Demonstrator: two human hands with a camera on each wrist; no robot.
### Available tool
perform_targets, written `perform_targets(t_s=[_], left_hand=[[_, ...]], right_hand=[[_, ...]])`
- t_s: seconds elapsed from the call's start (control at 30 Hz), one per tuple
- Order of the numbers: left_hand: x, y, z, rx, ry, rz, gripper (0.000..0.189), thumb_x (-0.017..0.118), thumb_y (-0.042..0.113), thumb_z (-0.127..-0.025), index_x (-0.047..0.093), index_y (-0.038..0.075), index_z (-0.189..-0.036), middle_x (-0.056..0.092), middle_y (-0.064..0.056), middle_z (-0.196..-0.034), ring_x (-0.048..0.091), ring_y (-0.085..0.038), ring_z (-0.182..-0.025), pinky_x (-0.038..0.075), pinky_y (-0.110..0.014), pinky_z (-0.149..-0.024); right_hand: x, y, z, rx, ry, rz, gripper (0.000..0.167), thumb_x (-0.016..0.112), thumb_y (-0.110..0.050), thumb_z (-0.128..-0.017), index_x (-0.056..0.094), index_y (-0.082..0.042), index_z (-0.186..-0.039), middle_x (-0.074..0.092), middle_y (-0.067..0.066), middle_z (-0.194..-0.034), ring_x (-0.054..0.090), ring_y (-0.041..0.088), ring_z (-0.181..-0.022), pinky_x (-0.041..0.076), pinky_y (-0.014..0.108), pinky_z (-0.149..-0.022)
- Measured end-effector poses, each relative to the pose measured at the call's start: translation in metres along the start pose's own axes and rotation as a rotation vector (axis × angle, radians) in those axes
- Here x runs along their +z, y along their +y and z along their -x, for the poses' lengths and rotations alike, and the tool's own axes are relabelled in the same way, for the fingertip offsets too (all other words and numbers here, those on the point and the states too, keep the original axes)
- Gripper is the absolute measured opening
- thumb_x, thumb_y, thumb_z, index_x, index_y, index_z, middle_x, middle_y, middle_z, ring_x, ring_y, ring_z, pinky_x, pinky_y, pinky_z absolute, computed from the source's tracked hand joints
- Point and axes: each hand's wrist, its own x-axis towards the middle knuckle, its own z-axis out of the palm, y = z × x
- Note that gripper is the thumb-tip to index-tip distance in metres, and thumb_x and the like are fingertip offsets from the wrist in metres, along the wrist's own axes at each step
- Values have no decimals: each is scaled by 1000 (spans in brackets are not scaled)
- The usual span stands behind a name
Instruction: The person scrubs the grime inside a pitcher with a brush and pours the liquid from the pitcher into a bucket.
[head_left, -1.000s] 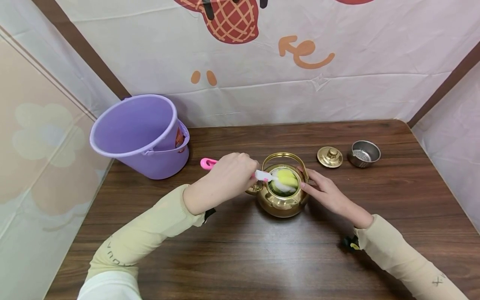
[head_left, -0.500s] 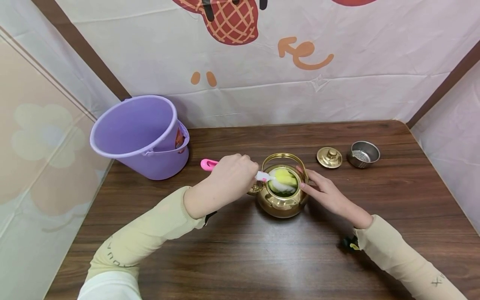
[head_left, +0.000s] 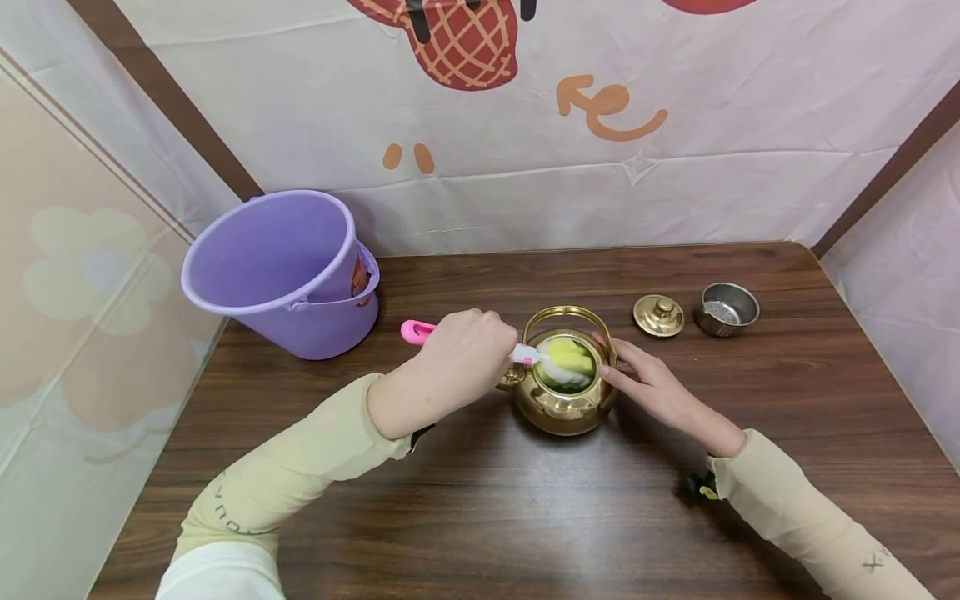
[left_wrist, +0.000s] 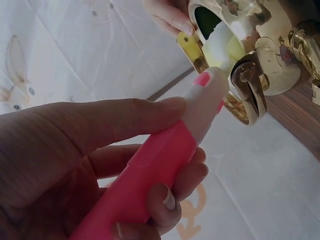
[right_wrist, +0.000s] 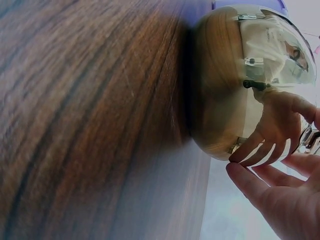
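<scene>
My left hand (head_left: 467, 354) grips the pink-and-white handle of a sponge bottle brush (left_wrist: 155, 165), thumb laid along its top. The brush's yellow and white sponge head (head_left: 567, 357) sits inside the mouth of a shiny gold teapot (head_left: 564, 414). The teapot stands upright on the table, its lid off and its hooped handle (head_left: 567, 310) raised. On the teapot's right side rests my right hand (head_left: 651, 385), its thumb at the rim. In the right wrist view its fairly straight fingers touch the polished wall, which mirrors the hand. The sponge's lower end is hidden inside the pot.
A gold lid (head_left: 658, 316) lies behind and right of the teapot, beside a small metal strainer cup (head_left: 727, 309). At the back left stands a purple bucket (head_left: 322, 329), handle lowered. A printed cloth (head_left: 495, 200) hangs behind the wooden table (head_left: 525, 533).
The sponge head has turned or shifted slightly within the teapot's mouth. Both hands and the teapot stay almost where they were.
</scene>
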Motion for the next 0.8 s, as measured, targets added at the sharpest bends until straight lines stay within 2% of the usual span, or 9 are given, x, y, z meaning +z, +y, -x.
perform_targets(t_s=[0.2,0.47,0.8], left_hand=[[2,-1,-2,13,21,-9,18,66,7,-71,56,11,-56,53,-4,-56,49,-20,-49,43,-36,-43],[3,-2,-2,57,60,-17,18,66,8,-72,56,11,-58,52,-3,-55,48,-20,-49,41,-35,-44],[6,-3,-2,94,49,22,18,67,7,-72,55,10,-58,50,-2,-54,47,-19,-49,41,-32,-46]], right_hand=[[0,0,0,6,-4,6,45,49,-22,-95,40,-10,-137,45,10,-134,46,22,-118,44,40,-91],[-1,-2,-1,-4,-4,-1,46,50,-17,-94,39,-8,-138,44,11,-135,44,24,-120,43,42,-91],[-1,-1,0,-2,-5,-6,46,50,-16,-94,39,-9,-138,45,11,-135,44,24,-120,43,42,-92]])
